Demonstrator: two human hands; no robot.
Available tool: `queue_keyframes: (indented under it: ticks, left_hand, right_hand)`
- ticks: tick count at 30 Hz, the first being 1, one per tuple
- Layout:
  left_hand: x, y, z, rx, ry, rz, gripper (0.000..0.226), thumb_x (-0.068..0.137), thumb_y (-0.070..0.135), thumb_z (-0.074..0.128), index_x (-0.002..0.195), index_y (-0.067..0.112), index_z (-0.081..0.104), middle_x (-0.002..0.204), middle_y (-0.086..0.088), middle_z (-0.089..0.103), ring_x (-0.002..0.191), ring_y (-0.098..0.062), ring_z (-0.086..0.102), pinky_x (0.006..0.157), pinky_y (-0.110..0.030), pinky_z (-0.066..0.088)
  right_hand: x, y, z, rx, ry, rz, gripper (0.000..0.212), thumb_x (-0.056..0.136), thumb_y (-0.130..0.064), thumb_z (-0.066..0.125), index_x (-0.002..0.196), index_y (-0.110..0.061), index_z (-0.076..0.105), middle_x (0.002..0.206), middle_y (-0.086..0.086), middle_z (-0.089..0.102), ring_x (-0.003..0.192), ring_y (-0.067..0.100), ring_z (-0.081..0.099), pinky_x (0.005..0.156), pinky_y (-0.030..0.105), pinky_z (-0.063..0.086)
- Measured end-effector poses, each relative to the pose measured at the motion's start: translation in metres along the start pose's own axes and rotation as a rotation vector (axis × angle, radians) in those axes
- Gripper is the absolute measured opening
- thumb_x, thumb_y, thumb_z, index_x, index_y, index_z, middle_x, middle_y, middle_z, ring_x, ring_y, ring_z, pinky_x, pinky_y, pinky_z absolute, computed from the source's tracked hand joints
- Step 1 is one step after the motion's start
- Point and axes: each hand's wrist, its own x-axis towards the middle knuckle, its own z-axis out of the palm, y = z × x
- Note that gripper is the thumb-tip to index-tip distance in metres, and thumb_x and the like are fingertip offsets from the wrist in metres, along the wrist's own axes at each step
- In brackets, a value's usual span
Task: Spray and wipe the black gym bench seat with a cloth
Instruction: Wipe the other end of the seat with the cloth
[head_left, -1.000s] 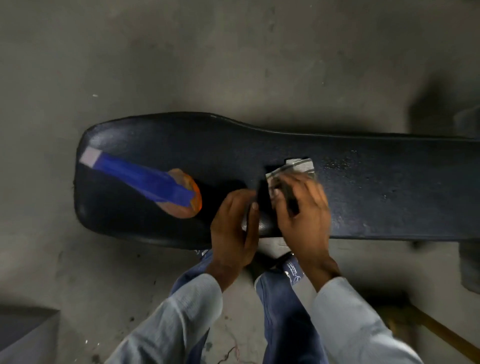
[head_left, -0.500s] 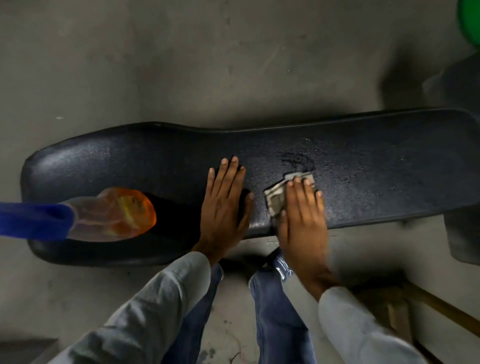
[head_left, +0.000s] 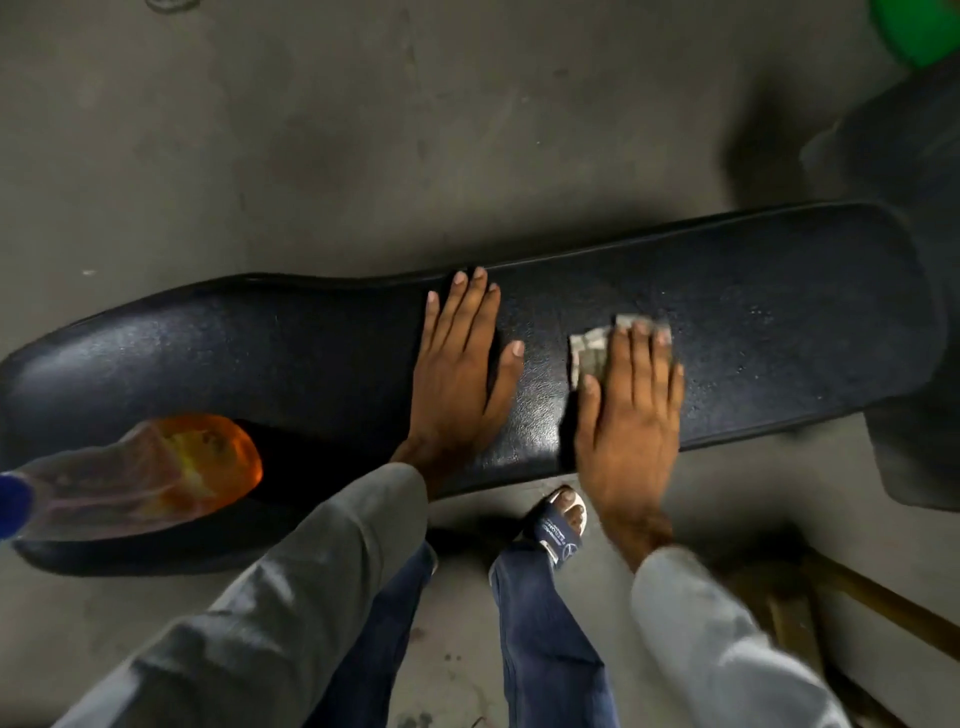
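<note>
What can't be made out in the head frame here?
- Cloth: mostly hidden under the right hand.
- Spray bottle: nozzle end cut off by the left edge.
- Bench seat: right end hidden by a dark blurred shape.
- Green object: cut off at the top-right corner.

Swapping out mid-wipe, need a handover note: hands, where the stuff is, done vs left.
Left hand: flat and open on the bench seat, holding nothing, apparently bracing.
Right hand: pressing the folded cloth flat against the seat with extended fingers; a press, not a closed grip.
Spray bottle: lying on the seat's left end.
Done: seat looks sprayed; droplets show to the right of the cloth.
Left: wipe the droplet area rightward, then probably the left end, which means moving the bottle.
</note>
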Motion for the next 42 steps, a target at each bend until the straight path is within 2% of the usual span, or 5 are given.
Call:
queue_keyframes:
  ticks: [8,17,25,33,42]
  left_hand:
    - [0.0,-0.009,0.012,-0.086,-0.006,-0.055,0.062,0.11,0.036,0.036,0.161,0.001,0.038,0.173,-0.014,0.031,0.165,-0.023,0.021,0.137,-0.047,0.011]
    - [0.014,0.013,0.024,0.003,-0.066,0.081,0.062,0.109,0.036,0.044,0.16,0.001,0.042,0.173,-0.015,0.032,0.165,-0.027,0.022,0.134,-0.055,0.016]
    - [0.03,0.046,0.037,-0.147,-0.025,0.097,0.059,0.11,0.03,0.037,0.159,-0.001,0.042,0.171,-0.016,0.035,0.163,-0.027,0.027,0.135,-0.052,0.018]
    - [0.045,0.07,0.066,-0.09,-0.069,0.194,0.061,0.112,0.036,0.041,0.159,-0.001,0.042,0.171,-0.017,0.036,0.162,-0.028,0.029,0.133,-0.054,0.021]
    - [0.042,0.072,0.081,0.131,-0.148,0.192,0.065,0.111,0.04,0.039,0.163,0.002,0.036,0.173,-0.016,0.031,0.164,-0.028,0.022,0.136,-0.048,0.013]
  right_hand:
    - [0.032,-0.034,0.02,0.02,-0.07,-0.385,0.062,0.114,-0.04,0.037,0.172,-0.017,0.031,0.18,0.005,0.029,0.17,0.026,0.019,0.139,0.048,0.011]
    - [0.011,0.036,-0.002,0.043,0.082,0.21,0.063,0.115,-0.039,0.031,0.173,-0.015,0.025,0.182,0.007,0.023,0.171,0.028,0.01,0.138,0.055,0.014]
    - [0.058,0.016,0.002,0.047,-0.036,-0.33,0.065,0.111,-0.04,0.037,0.17,-0.012,0.036,0.178,0.009,0.034,0.169,0.028,0.024,0.137,0.053,0.02]
    - [0.023,0.095,-0.017,-0.002,0.046,0.118,0.066,0.114,-0.042,0.032,0.174,-0.013,0.023,0.182,0.008,0.023,0.171,0.028,0.012,0.137,0.055,0.015]
    - [0.062,0.089,-0.015,0.003,-0.021,-0.211,0.065,0.113,-0.042,0.037,0.172,-0.014,0.031,0.18,0.008,0.028,0.17,0.027,0.019,0.139,0.051,0.015]
